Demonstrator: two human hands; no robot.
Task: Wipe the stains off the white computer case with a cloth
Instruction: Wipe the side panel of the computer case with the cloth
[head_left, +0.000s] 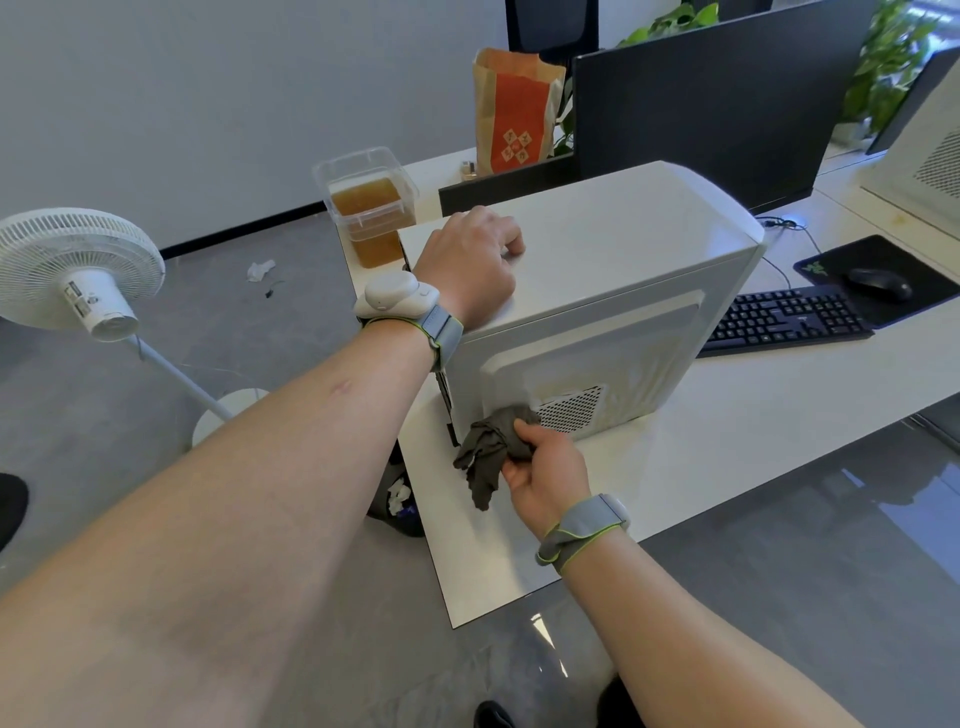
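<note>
With the white computer case (597, 291) steadied on the surface (727, 457) by the left hand (475, 260), loosely curled on top, the grey cloth (491, 447), bunched in the right hand (545, 475), should be pressed firmly along the yellowish stains (636, 376) right of the vent.

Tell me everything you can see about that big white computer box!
The white computer case stands upright on the white desk. It looks like smooth painted metal with a rounded far end. Its near side panel has a raised frame, a mesh vent low down and yellowish stains. The left hand rests on its top. The right hand presses a crumpled dark cloth against the lower side panel.
</note>
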